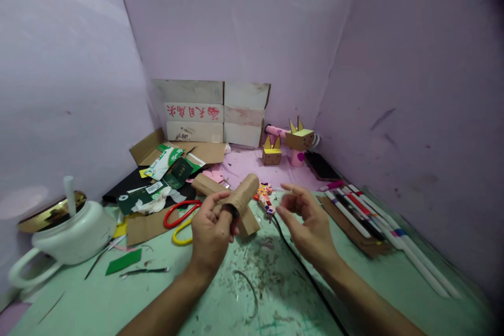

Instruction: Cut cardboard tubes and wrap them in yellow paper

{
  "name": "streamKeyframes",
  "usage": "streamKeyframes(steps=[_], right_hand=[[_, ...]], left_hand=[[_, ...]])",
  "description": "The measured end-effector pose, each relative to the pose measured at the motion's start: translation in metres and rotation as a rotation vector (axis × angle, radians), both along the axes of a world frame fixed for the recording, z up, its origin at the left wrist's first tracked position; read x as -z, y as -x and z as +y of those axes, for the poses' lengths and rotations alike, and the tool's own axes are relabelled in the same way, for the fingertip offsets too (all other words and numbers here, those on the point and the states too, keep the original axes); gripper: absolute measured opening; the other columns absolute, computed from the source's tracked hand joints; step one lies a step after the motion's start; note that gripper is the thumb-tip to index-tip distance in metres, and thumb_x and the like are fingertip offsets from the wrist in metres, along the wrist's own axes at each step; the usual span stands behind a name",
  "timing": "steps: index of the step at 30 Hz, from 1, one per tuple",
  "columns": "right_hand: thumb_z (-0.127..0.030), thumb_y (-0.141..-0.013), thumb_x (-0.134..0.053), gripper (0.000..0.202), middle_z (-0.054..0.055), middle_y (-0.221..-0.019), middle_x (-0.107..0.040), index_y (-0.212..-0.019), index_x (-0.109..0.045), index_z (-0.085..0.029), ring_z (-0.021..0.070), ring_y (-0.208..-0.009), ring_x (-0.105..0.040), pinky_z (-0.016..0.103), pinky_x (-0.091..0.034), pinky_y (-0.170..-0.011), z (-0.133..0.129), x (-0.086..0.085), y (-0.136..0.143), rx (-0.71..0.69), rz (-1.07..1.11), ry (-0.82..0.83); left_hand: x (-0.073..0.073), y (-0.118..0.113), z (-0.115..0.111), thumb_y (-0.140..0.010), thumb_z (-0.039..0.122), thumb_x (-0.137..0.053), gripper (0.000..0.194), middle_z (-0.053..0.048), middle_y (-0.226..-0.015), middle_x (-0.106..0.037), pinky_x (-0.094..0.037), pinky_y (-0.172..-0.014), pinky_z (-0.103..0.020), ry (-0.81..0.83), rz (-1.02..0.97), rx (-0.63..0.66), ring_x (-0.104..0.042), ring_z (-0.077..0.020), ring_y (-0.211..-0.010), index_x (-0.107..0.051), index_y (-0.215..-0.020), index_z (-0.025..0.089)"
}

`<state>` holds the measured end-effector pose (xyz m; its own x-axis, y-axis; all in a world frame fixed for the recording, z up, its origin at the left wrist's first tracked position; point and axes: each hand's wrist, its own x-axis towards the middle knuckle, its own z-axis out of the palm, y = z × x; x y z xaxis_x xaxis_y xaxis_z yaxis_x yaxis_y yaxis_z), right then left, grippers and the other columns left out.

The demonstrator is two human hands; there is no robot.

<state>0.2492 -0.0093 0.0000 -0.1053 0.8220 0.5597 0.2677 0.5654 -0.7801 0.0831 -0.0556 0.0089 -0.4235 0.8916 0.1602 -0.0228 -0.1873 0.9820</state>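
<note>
My left hand (212, 228) grips a brown cardboard tube (244, 194) by its near end, the tube tilted up to the right. Nothing is in my right hand (305, 218), which hovers to the right with its fingers apart and curved. Between the hands lies a colourfully patterned glue gun (265, 198), its black cord (303, 268) running toward me. Beneath the tube is a flat strip of brown cardboard (249, 223). Scissors with a red and a yellow handle (181, 213) rest just left of my left hand, their blades hidden.
Several markers (374, 215) lie at right, near a dark phone (322, 166). Two small cardboard animal heads (271, 156) stand behind. Cardboard and packaging scraps (151, 197) pile up at left, beside a white mug (74, 236). Lilac panels (236, 26) wall the table (165, 304).
</note>
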Motion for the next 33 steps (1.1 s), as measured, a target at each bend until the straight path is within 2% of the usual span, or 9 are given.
streamKeyframes(steps=[2,4,8,12,16,21,27,30,33], right_hand=[[-0.018,-0.076,-0.06,0.052,0.01,-0.123,-0.052,-0.125,-0.045,-0.023,0.0243,-0.109,-0.051,0.039,-0.043,-0.09,-0.003,0.003,0.003,-0.124,-0.088,-0.169],[-0.013,-0.074,-0.061,0.068,0.009,-0.141,-0.036,-0.135,-0.035,-0.028,0.0273,-0.128,-0.034,0.047,-0.031,-0.102,-0.004,0.006,0.005,-0.234,-0.232,-0.306],[-0.012,-0.077,-0.058,0.058,0.008,-0.124,-0.057,-0.13,-0.043,-0.031,0.0252,-0.115,-0.051,0.047,-0.037,-0.099,-0.001,0.015,0.004,-0.367,-0.298,-0.298],[-0.018,-0.079,-0.059,0.049,0.008,-0.121,-0.059,-0.126,-0.048,-0.026,0.0247,-0.11,-0.055,0.042,-0.041,-0.096,-0.001,0.014,0.004,-0.424,-0.002,0.083],[-0.032,-0.079,-0.062,0.047,0.008,-0.119,-0.059,-0.123,-0.051,-0.023,0.0244,-0.11,-0.055,0.041,-0.039,-0.097,-0.005,0.006,0.006,-0.641,0.244,0.364],[-0.038,-0.073,-0.067,0.046,0.009,-0.126,-0.053,-0.115,-0.059,-0.022,0.0256,-0.121,-0.044,0.042,-0.032,-0.102,-0.004,0.004,0.004,-0.689,0.162,0.361],[-0.018,-0.07,-0.067,0.045,0.009,-0.116,-0.056,-0.114,-0.055,-0.022,0.0223,-0.101,-0.057,0.037,-0.05,-0.08,-0.002,0.003,-0.001,-0.605,0.079,0.439],[-0.015,-0.067,-0.069,0.027,0.005,-0.101,-0.058,-0.091,-0.059,-0.02,0.0186,-0.089,-0.058,0.031,-0.051,-0.071,0.002,0.0,-0.003,-0.568,0.01,0.369],[-0.017,-0.065,-0.073,0.024,0.003,-0.094,-0.056,-0.083,-0.058,-0.019,0.0173,-0.087,-0.056,0.029,-0.049,-0.07,0.005,-0.001,-0.007,-0.546,-0.106,0.214]], left_hand=[[0.004,-0.007,-0.001,-0.071,0.032,-0.059,0.036,0.007,-0.041,-0.054,-0.036,-0.03,-0.016,0.057,0.013,0.063,-0.048,-0.0101,-0.032,-0.051,-0.102,0.013],[0.009,-0.012,-0.002,-0.072,0.034,-0.059,0.038,0.007,-0.039,-0.052,-0.035,-0.029,-0.016,0.104,0.02,0.129,-0.046,-0.0096,-0.03,-0.051,-0.102,0.013],[0.012,-0.011,-0.002,-0.073,0.037,-0.059,0.038,0.006,-0.04,-0.053,-0.035,-0.03,-0.016,0.102,-0.041,0.261,-0.046,-0.0092,-0.03,-0.052,-0.1,0.012],[0.013,-0.004,-0.002,-0.074,0.038,-0.059,0.035,0.001,-0.058,-0.06,-0.037,-0.034,-0.018,0.018,-0.163,0.417,-0.053,-0.0105,-0.039,-0.053,-0.099,0.014],[0.013,-0.004,-0.004,-0.07,0.032,-0.066,0.038,-0.003,-0.076,-0.062,-0.046,-0.053,-0.022,-0.057,0.033,0.394,-0.06,-0.0146,-0.062,-0.055,-0.103,0.016],[0.016,-0.005,-0.003,-0.074,0.031,-0.062,0.036,-0.008,-0.098,-0.064,-0.046,-0.077,-0.031,-0.077,0.271,0.469,-0.059,-0.0253,-0.089,-0.06,-0.106,0.016],[0.024,-0.005,0.001,-0.076,0.028,-0.058,0.034,-0.008,-0.094,-0.064,-0.045,-0.075,-0.032,-0.014,0.317,0.527,-0.058,-0.025,-0.087,-0.058,-0.106,0.012],[0.025,-0.005,0.001,-0.075,0.024,-0.057,0.039,-0.008,-0.094,-0.063,-0.046,-0.069,-0.03,0.004,0.321,0.528,-0.058,-0.0208,-0.08,-0.05,-0.111,0.013],[0.019,-0.002,-0.003,-0.074,0.021,-0.056,0.042,-0.006,-0.092,-0.059,-0.044,-0.059,-0.026,-0.044,0.513,0.463,-0.054,-0.0147,-0.067,-0.044,-0.114,0.015]])
